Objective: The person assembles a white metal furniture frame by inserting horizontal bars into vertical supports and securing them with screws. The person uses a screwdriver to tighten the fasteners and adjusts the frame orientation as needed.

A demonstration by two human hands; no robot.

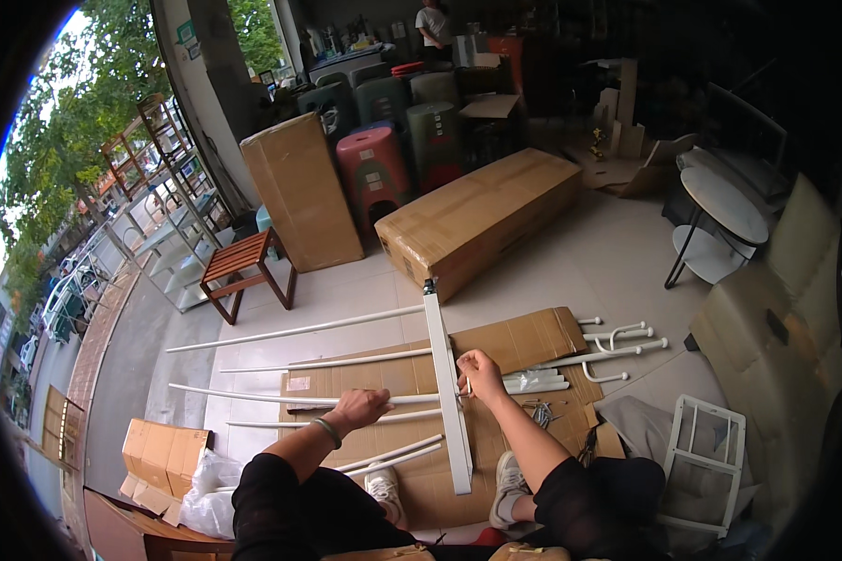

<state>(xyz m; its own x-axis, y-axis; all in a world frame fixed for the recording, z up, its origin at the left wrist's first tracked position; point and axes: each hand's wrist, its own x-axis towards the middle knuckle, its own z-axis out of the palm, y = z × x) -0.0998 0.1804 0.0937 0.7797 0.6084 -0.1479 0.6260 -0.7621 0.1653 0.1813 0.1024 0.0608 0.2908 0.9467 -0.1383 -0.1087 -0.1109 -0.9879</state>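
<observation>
A long white metal bar (450, 402) lies nearly upright in the view, with several white tubes running off its left side. My left hand (361, 409) is wrapped round one tube (253, 394), left of the bar. At the bar's right edge is my right hand (479, 376), its fingers closed in a pinch; what they hold, if anything, is too small to make out. A dark fitting (429, 286) sits at the bar's far end. Two shorter white tubes (393, 460) rest near my left foot. Flattened cardboard (524, 341) lies underneath.
Right of the bar are white tubes with hooked ends (617, 338) and loose screws (541, 413). A white wire frame (706, 463) lies further right, by a beige sofa (767, 327). Beyond stand a long carton (482, 215), a wooden stool (243, 259) and a round side table (725, 206).
</observation>
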